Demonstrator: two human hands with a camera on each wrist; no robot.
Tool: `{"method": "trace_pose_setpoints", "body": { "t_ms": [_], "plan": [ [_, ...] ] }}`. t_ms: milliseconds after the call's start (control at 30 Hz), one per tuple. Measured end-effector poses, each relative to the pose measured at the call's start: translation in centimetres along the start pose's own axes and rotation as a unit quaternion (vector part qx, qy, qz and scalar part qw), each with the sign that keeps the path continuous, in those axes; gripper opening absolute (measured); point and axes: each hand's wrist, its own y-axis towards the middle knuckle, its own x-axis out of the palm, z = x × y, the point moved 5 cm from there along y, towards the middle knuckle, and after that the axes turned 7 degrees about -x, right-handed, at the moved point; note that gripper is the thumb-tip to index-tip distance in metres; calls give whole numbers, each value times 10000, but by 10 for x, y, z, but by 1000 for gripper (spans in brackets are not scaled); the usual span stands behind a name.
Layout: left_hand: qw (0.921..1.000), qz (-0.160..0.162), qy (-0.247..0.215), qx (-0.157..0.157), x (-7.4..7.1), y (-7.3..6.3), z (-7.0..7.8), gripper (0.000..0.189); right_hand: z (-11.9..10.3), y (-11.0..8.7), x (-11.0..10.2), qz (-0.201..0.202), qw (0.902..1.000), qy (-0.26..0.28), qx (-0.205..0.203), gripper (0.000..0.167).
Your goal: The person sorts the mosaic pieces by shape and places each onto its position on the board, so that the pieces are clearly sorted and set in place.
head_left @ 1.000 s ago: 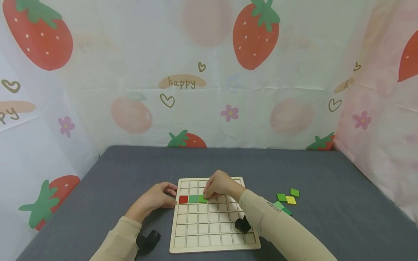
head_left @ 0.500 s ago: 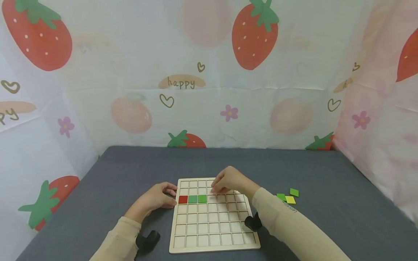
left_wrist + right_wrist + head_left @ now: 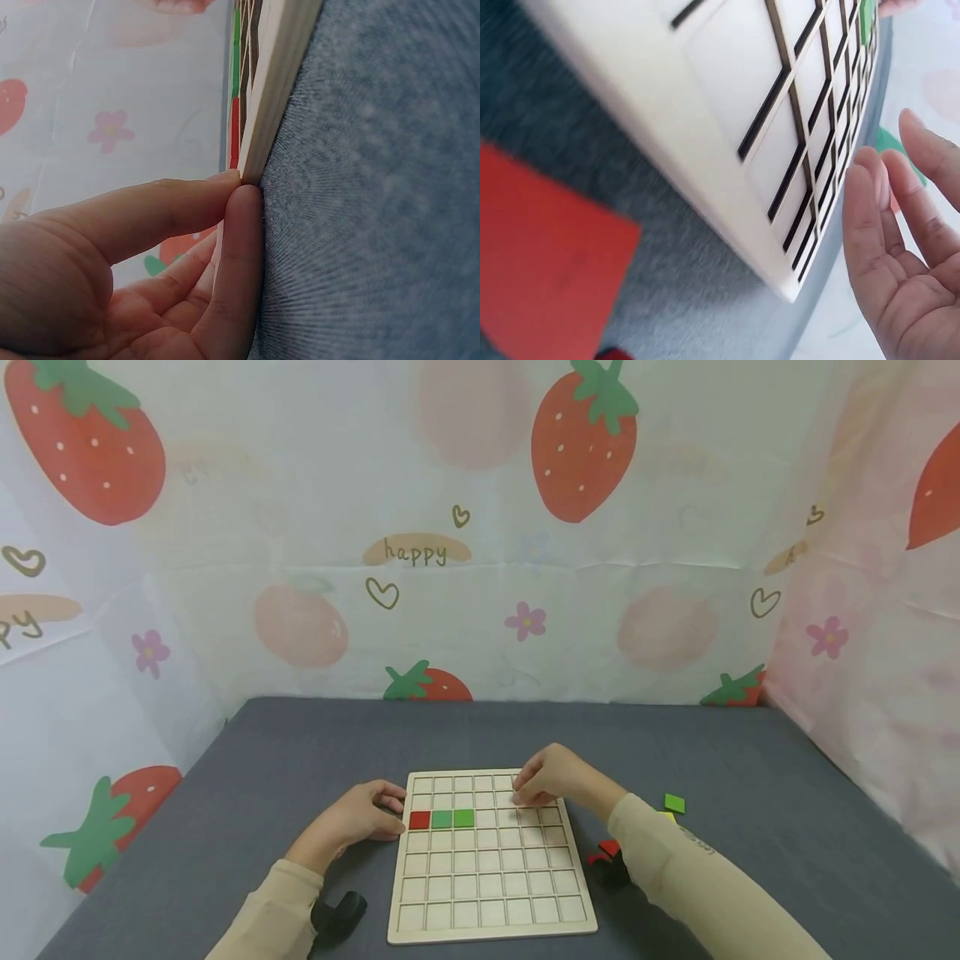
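Note:
A pale wooden grid board point(image 3: 491, 935) lies on the dark cloth, with a red tile point(image 3: 420, 820), a green tile point(image 3: 442, 819) and another green tile point(image 3: 464, 818) side by side in one row. At the board's left edge, my left hand point(image 3: 363, 814) holds it with thumb and fingertips; the left wrist view shows the thumb and finger meeting at the wooden rim point(image 3: 277, 97). Over the board's far right part hovers my right hand point(image 3: 558, 777). Seen in the right wrist view, its fingers point(image 3: 866, 225) are loosely bent, the thumb stands apart, and nothing is between them.
Right of the board, red tiles point(image 3: 609, 847) lie partly behind the black wrist camera point(image 3: 617, 872). A lime tile point(image 3: 674, 802) and a partly covered yellow tile point(image 3: 667, 816) lie beyond the right sleeve point(image 3: 675, 852). A strawberry-print curtain point(image 3: 480, 635) stands behind the table.
My right hand has left the second green tile and moved right across the board. Red tiles have come into view beside the board, while the sleeve now covers some green ones. The left hand stays put.

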Motion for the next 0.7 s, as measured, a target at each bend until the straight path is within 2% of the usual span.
{"method": "trace_pose_setpoints", "body": {
  "t_ms": [700],
  "plan": [
    [10000, -5, 17, -3, 0, 1, -1, 51, 23, -22, -37, 185, 9997, 39, 137, 21]
  ]
}}
